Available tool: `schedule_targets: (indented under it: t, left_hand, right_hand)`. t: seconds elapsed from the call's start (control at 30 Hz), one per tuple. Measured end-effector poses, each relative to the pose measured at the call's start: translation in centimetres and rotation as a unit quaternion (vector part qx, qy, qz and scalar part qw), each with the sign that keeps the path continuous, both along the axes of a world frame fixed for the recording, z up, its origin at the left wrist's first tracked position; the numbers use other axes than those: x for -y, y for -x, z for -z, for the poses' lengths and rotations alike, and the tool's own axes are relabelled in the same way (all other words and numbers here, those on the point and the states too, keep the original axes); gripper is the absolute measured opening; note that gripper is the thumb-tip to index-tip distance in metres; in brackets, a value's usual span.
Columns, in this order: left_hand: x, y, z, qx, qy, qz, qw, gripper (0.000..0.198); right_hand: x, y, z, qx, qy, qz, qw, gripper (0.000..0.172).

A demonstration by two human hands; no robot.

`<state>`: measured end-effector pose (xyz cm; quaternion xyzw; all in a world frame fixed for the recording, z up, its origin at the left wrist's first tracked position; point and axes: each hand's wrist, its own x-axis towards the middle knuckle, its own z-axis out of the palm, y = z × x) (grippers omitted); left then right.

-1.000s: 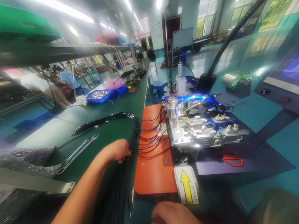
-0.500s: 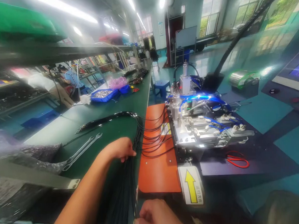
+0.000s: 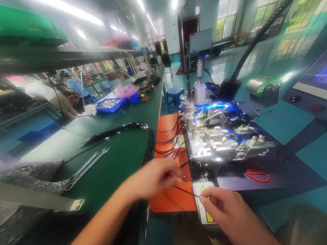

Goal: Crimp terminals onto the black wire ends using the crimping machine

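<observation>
My left hand, smeared by motion, is over an orange plate with its fingers curled around a thin black cable. That cable runs from beneath my left fingers to my right hand, which pinches its end between thumb and fingertips over a white label with a yellow arrow. Beyond my hands, a bundle of black cables curves along the green bench. Several of its strands cross the plate into a metal machine with blue air tubes.
Two wrenches lie on the green bench, near plastic bags at the left. Farther back stand a blue tray of small parts and a pink bag. Red-handled scissors rest right of the machine. People work at the far left.
My left hand has moved right, from the cable bundle at the bench edge to above the orange plate. My right hand has moved right and up, and a cable now stretches between both.
</observation>
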<state>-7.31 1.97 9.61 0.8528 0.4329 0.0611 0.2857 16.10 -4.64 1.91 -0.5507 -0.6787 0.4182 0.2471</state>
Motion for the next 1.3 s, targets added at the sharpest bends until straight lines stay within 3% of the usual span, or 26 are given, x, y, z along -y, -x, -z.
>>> schedule_targets:
  t: [0.07, 0.17, 0.33, 0.47, 0.7, 0.83, 1.0, 1.3]
  left_hand:
    - [1.5, -3.1, 1.2, 0.082, -0.064, 0.092, 0.99, 0.022]
    - [2.6, -5.5, 3.4, 0.094, -0.071, 0.132, 0.984, 0.027]
    - [2.6, -5.9, 6.6, 0.113, -0.11, 0.099, 0.983, 0.022]
    - [2.9, -6.3, 8.3, 0.177, -0.168, 0.054, 0.968, 0.023]
    - [2.6, -6.5, 8.8, 0.185, -0.209, 0.03, 0.96, 0.019]
    - [2.3, -6.3, 8.7, 0.18, -0.186, 0.018, 0.966, 0.015]
    - [2.2, -6.0, 8.8, 0.178, -0.152, 0.016, 0.972, 0.017]
    - [2.1, -5.8, 9.7, 0.186, -0.176, 0.006, 0.967, 0.018]
  right_hand:
    - [-0.4, -0.8, 0.3, 0.004, -0.014, 0.016, 1.0, 0.027]
    - [-0.2, -1.2, 1.2, 0.001, -0.023, 0.029, 0.999, 0.028]
    - [0.6, -2.2, 2.7, -0.069, 0.016, 0.064, 0.995, 0.022]
    - [0.7, -3.2, 3.7, -0.104, 0.048, 0.084, 0.99, 0.03]
    - [-0.4, -2.9, 2.5, -0.1, 0.037, 0.075, 0.991, 0.02]
    - [-1.1, -2.7, 1.8, -0.103, 0.009, 0.076, 0.992, 0.017]
    - [-1.4, -3.0, 1.8, -0.11, 0.008, 0.08, 0.991, 0.016]
    - [-1.8, -3.3, 1.8, -0.132, 0.021, 0.072, 0.988, 0.019]
